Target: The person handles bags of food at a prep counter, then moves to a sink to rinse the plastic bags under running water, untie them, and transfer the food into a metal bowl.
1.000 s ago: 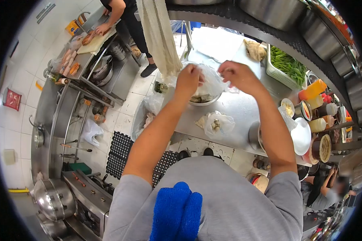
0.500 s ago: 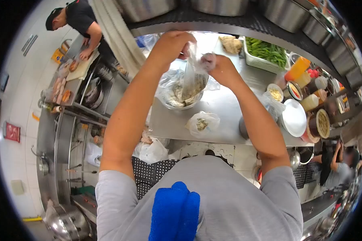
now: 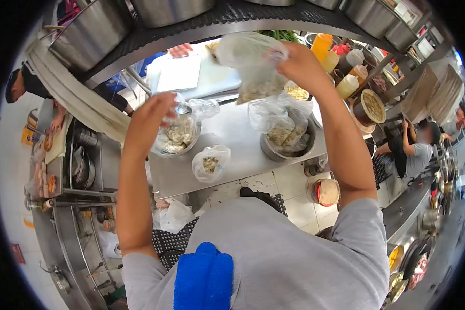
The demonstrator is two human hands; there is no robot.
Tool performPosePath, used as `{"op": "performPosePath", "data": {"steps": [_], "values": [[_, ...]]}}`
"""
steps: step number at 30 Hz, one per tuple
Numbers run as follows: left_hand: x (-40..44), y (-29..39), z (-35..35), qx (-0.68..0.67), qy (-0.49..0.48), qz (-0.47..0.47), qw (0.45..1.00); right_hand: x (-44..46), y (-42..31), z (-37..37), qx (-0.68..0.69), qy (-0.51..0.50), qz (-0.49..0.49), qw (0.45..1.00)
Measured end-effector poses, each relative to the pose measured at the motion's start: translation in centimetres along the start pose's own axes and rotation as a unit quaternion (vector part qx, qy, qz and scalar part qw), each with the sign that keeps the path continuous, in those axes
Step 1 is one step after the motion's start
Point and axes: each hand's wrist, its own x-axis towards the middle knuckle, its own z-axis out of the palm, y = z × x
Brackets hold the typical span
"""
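My right hand (image 3: 305,66) grips the top of a clear plastic bag (image 3: 256,67) with pale, greyish food at its bottom, held up over the steel table. Just below it is a steel pot (image 3: 289,147) holding more bagged food. My left hand (image 3: 152,116), smeared by motion, is at the left, above a bowl (image 3: 176,135) lined with plastic and filled with similar pieces. Whether its fingers touch the plastic cannot be made out. Between bowl and pot lies a small open bag (image 3: 211,164) of pale pieces.
Behind the table's middle is a white cutting board (image 3: 179,73), with another person's hand (image 3: 181,50) at its far edge. Sauce bottles (image 3: 347,86) stand at the right. A shelf (image 3: 201,26) with steel pots hangs overhead. Other people are at the far left and right.
The view has swung right, bringing the steel pot into sight. My hands have moved apart; the right one has carried the filled bag away from the bowl towards the pot.
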Motion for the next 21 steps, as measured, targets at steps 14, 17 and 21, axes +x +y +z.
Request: {"op": "performPosePath", "data": {"steps": [14, 17, 21], "values": [[-7.1, -8.9, 5.6, 0.394, 0.005, 0.028, 0.919, -9.7, 1.9, -1.4, -0.016, -0.107, 0.124, 0.986], [-6.5, -9.6, 5.3, 0.356, 0.003, 0.002, 0.934, -9.8, -2.8, -0.2, 0.176, -0.107, 0.122, 0.971], [-5.9, -10.7, 5.4, 0.254, 0.031, -0.006, 0.967, -10.3, -4.5, 7.5, 0.262, -0.267, 0.138, 0.917]]}}
